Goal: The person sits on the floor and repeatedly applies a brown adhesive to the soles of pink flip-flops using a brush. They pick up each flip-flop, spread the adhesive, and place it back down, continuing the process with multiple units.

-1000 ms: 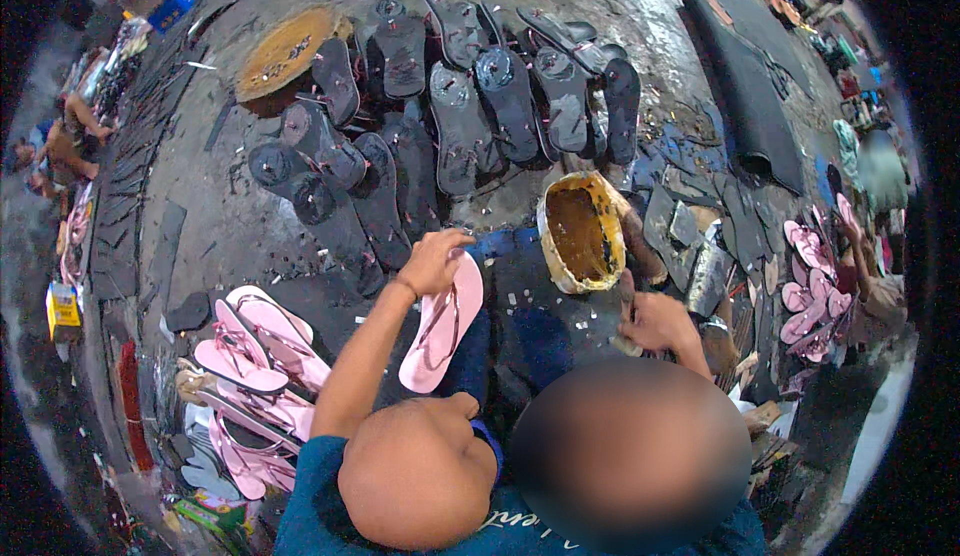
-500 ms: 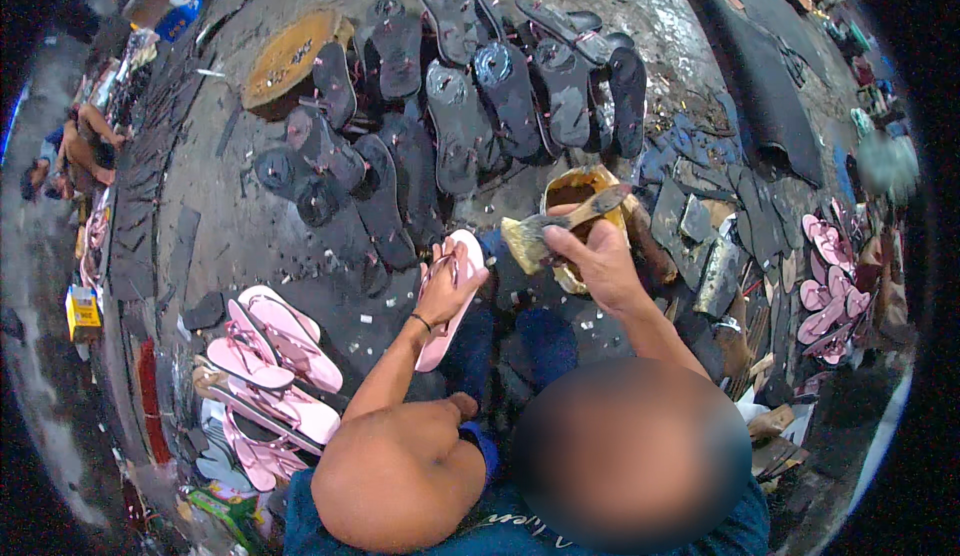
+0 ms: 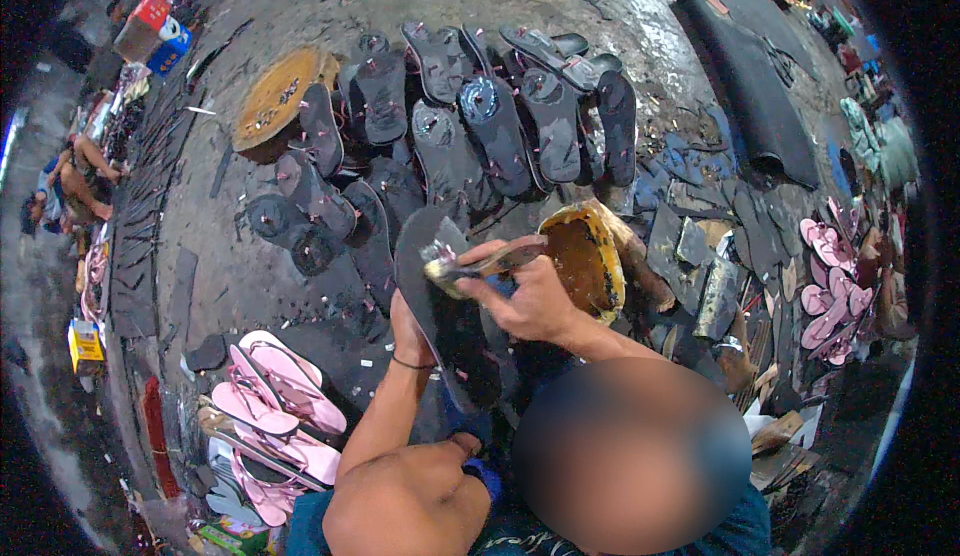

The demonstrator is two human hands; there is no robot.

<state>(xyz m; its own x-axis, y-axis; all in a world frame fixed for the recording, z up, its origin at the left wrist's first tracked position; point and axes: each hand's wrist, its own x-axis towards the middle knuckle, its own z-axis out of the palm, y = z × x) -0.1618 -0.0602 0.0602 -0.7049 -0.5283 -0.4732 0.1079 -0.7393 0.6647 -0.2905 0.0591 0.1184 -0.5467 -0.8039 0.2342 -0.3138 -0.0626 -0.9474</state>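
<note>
My left hand (image 3: pixel 407 330) grips a flip-flop (image 3: pixel 448 328) from its left side, with the dark underside facing up and most of my fingers hidden beneath it. In the earlier frame this flip-flop shows a pink top. My right hand (image 3: pixel 532 304) is closed round the handle of a flat brush (image 3: pixel 518 254). The brush's pale, clotted bristles touch the sole toward its far end, where a whitish wet patch shows. Just right of my right hand stands a yellow-rimmed tub (image 3: pixel 614 291) coated inside with brown stuff.
Several dark soles (image 3: pixel 440 151) lie in rows ahead, beside a round wooden block (image 3: pixel 285 106). Pink flip-flops (image 3: pixel 290 381) are piled at my left, with more pink flip-flops (image 3: pixel 825 296) far right. A rolled black sheet (image 3: pixel 745 86) and scraps (image 3: pixel 715 296) lie right. Another person (image 3: pixel 80 181) sits far left.
My left hand has turned the flip-flop from pink top to dark underside. My right hand has brought the brush from over the tub leftward onto the sole. The view has shifted slightly.
</note>
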